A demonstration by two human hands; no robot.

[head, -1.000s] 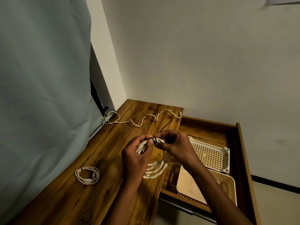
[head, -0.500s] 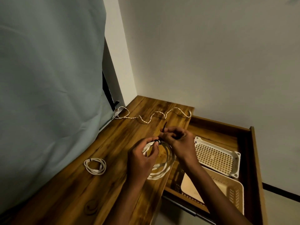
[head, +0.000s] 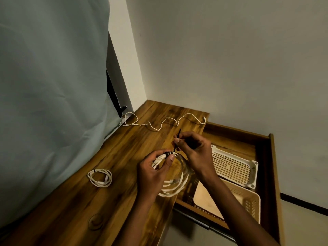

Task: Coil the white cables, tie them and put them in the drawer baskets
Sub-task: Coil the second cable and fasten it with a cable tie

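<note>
A: Where is the cable being worked on?

B: The coiled white cable (head: 174, 181) hangs over the desk's (head: 106, 201) right edge, held up off the wood. The left hand (head: 154, 170) has its grip pinched on the top of the coil, thumb and fingers pressed together right where a black tie (head: 167, 153) wraps the strands.

A: And the other hand?

B: The right hand (head: 192, 150) sits just above and to the right, its grip pinched on the tail of that black tie, which sticks up past the fingers.

A: Any other cables?

B: Two. A tied cable coil (head: 100, 177) lies flat near the desk's left edge, beside the grey-green curtain (head: 49, 95). A loose braided cable (head: 165, 121) snakes along the far edge of the desk, from the curtain to the far right corner.

A: The baskets?

B: Both sit in the open drawer (head: 266, 157) off the desk's right side. The white basket (head: 234, 166) is the farther one; the beige basket (head: 230, 201) is nearer, and the right forearm crosses over it. I see no cable inside either.
</note>
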